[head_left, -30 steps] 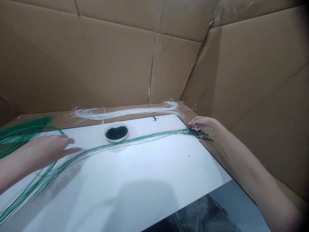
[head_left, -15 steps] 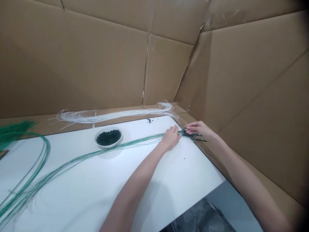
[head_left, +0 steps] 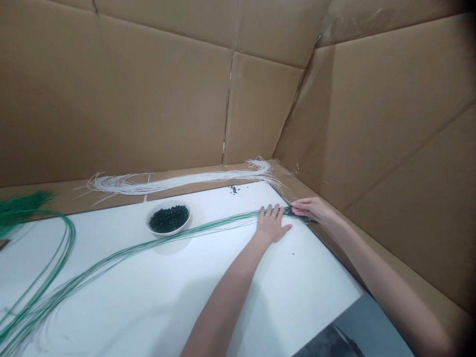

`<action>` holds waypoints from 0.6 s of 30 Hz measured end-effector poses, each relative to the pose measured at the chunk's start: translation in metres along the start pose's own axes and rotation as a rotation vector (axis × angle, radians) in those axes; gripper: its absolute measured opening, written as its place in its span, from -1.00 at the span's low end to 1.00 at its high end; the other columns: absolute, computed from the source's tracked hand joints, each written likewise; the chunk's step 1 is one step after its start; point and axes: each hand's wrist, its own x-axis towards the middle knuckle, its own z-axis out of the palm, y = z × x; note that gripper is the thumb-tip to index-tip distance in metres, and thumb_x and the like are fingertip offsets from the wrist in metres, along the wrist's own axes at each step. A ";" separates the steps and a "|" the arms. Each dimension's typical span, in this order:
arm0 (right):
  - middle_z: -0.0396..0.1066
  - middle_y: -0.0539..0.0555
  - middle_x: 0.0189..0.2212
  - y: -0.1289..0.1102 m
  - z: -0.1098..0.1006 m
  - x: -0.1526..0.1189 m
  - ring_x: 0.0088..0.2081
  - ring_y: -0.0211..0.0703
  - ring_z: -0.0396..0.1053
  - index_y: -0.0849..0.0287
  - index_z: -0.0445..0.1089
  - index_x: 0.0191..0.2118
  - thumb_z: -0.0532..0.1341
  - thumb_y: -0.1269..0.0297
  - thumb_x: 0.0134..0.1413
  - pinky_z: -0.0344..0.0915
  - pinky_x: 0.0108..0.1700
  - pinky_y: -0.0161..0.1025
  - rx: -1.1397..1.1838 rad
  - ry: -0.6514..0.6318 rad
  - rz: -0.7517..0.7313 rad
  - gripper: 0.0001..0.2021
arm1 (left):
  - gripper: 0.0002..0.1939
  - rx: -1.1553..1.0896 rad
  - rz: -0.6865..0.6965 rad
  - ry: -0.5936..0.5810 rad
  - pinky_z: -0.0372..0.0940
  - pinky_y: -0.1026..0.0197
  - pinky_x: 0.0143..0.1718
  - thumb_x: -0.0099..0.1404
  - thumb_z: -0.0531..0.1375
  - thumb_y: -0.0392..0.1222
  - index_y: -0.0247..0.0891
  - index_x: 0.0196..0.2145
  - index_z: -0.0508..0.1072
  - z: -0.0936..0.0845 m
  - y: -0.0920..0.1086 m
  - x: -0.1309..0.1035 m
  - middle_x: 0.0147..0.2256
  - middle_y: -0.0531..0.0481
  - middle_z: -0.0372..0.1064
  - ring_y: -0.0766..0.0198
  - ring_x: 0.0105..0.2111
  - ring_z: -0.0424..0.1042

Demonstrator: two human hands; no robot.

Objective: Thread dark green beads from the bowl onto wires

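A long bundle of thin green strands [head_left: 145,245] runs across the white table [head_left: 148,307] toward its far right corner. My left hand [head_left: 270,225] lies flat on the bundle near that corner, fingers spread and thumb out to the side. Just beyond it, my right hand [head_left: 310,209] pinches the dark ends of the green strands at the table's edge. How many strands sit between those fingertips is too small to make out. Behind the bundle stands a white bowl [head_left: 153,231] full of small dark green pieces [head_left: 169,218].
White strands [head_left: 186,179] lie along the brown strip behind the table. A few tiny dark bits [head_left: 234,190] are scattered by the back edge. At the left is a bushy green bundle [head_left: 22,208]. Cardboard walls [head_left: 148,99] close off the back and right.
My left hand has opened wider, its thumb now away from the fingers. The right hand has come lower over the strand ends, which fan out less. The view has shifted slightly.
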 end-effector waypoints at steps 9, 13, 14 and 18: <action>0.47 0.09 -0.49 -0.005 -0.007 0.003 -0.45 -0.31 0.43 0.29 0.45 -0.48 0.29 0.47 -0.26 0.42 -0.31 -0.46 -0.123 -0.055 0.085 -0.92 | -0.28 -0.024 -0.012 0.002 -0.32 -0.03 0.18 0.20 -0.37 0.19 -0.31 0.20 -0.14 -0.001 0.000 -0.001 0.22 0.01 -0.30 0.11 0.21 -0.27; 0.47 0.10 -0.51 -0.005 -0.009 0.005 -0.47 -0.29 0.42 0.29 0.45 -0.51 0.30 0.43 -0.29 0.41 -0.31 -0.43 -0.227 -0.057 0.077 -0.92 | -0.26 -0.072 -0.009 0.029 -0.30 -0.01 0.19 0.20 -0.33 0.18 -0.38 0.19 -0.15 0.001 0.000 -0.001 0.22 -0.06 -0.30 0.11 0.21 -0.26; 0.47 0.10 -0.51 -0.005 -0.009 0.005 -0.47 -0.29 0.42 0.29 0.45 -0.51 0.30 0.42 -0.30 0.41 -0.31 -0.42 -0.260 -0.059 0.067 -0.91 | -0.25 -0.098 -0.008 0.047 -0.30 0.01 0.19 0.21 -0.32 0.17 -0.43 0.19 -0.16 0.000 0.000 -0.001 0.22 -0.11 -0.30 0.11 0.21 -0.25; 0.45 0.09 -0.53 -0.011 -0.008 0.003 -0.48 -0.27 0.40 0.28 0.44 -0.53 0.30 0.34 -0.32 0.39 -0.34 -0.39 -0.435 -0.044 0.009 -0.88 | -0.25 -0.294 -0.069 0.136 -0.21 0.14 0.18 0.24 -0.27 0.12 -0.60 0.16 -0.18 -0.016 -0.005 -0.003 0.20 -0.30 -0.29 0.11 0.20 -0.24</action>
